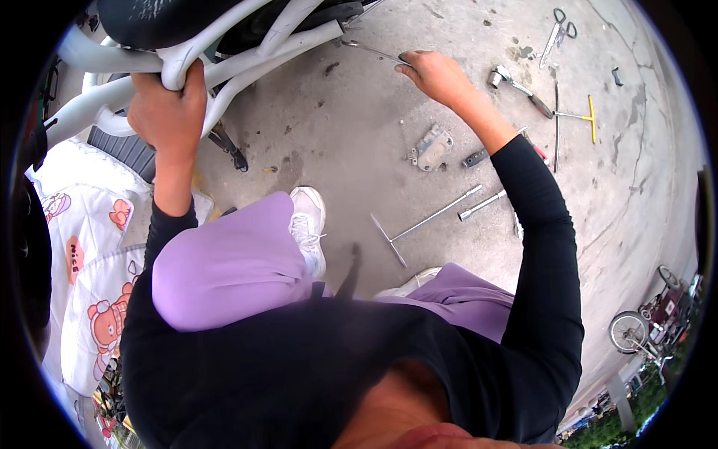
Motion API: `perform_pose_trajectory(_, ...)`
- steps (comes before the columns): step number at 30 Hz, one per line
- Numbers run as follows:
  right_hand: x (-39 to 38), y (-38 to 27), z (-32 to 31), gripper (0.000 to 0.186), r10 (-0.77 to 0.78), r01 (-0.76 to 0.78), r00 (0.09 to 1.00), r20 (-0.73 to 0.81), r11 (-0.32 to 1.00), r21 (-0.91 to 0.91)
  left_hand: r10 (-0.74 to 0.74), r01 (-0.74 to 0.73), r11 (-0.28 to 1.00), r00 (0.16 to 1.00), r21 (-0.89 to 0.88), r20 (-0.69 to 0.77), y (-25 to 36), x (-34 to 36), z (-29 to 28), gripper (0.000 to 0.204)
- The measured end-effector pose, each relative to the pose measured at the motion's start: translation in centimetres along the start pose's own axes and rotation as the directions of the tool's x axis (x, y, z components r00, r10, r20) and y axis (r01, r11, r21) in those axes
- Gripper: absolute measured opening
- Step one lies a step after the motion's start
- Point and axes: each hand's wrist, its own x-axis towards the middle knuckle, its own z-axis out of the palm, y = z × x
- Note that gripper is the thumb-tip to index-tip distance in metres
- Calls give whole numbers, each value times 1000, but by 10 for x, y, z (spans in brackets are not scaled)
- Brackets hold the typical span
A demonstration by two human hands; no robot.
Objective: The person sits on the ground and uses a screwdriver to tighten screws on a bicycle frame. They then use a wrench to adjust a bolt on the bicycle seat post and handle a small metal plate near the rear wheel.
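Observation:
White tubular bars (224,71) of a vehicle frame fill the upper left. My left hand (168,112) is closed around one of these tubes, its fingers partly hidden behind it. In my right hand (437,75) is a slim metal wrench (378,53), gripped near one end. The wrench's far end points left and reaches the open end of a white tube. Whether it sits on a bolt there is too small to tell. A black seat-like part (161,22) lies above the tubes.
Right of my feet lie a T-handle wrench (430,224), a socket bar (482,205) and a greyish metal part (434,147). Farther out are a ratchet (523,90), a yellow-handled T-wrench (593,120) and black-handled scissors (555,37). A printed quilted cover (90,262) hangs at left.

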Motion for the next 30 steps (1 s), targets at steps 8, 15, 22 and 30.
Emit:
perform_pose_trajectory(8,25,-26,-53,21,-166,192,981,100,912,-364,-2,3,1000,1000,-14,15,12,1,-3,47)
perform_pose_trajectory(15,65,-51,-48,16,-328,367,929,173,752,-548,-52,51,999,996,4,69,10,2,-6,48)
perform_pose_trajectory(22,67,-31,-59,11,-401,470,880,254,660,-586,-35,37,999,995,-19,94,8,0,-8,39)
perform_pose_trajectory(30,78,26,-21,22,-62,82,996,58,881,-465,-4,10,994,999,-109,54,8,-5,-24,35)
